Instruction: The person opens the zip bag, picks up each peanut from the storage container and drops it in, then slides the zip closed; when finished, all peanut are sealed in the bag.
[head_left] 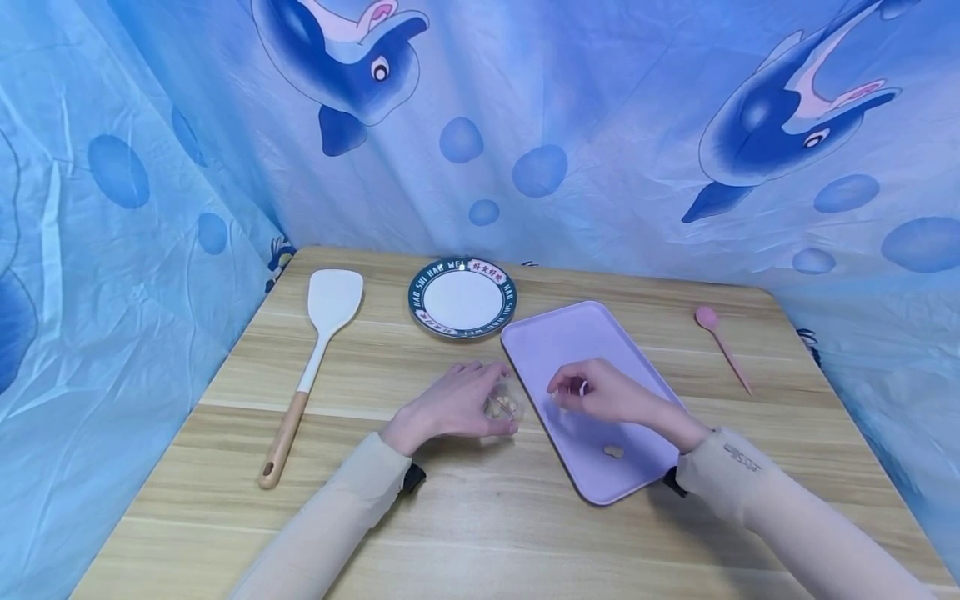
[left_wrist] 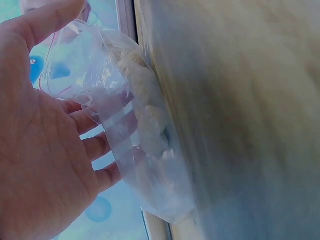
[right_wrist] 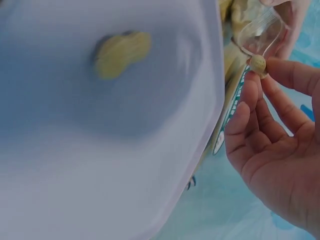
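A clear zip bag [head_left: 504,406] with pale peanuts [left_wrist: 145,100] inside lies on the table by the tray's left edge. My left hand [head_left: 467,404] holds the bag at its mouth, thumb on one side and fingers on the other. Above the lilac tray [head_left: 573,333], my right hand [head_left: 603,392] pinches a peanut [right_wrist: 258,64] between thumb and fingertips. Another peanut [head_left: 613,451] rests on the tray, towards its near end. In the right wrist view that peanut looks two-lobed and yellowish.
A white plate [head_left: 463,300] with a dark patterned rim sits behind the bag. At the left lies a white spatula [head_left: 333,300] with a wooden handle. Over on the right is a pink spoon [head_left: 707,318]. Blue dolphin-print cloth [head_left: 495,108] hangs around the table.
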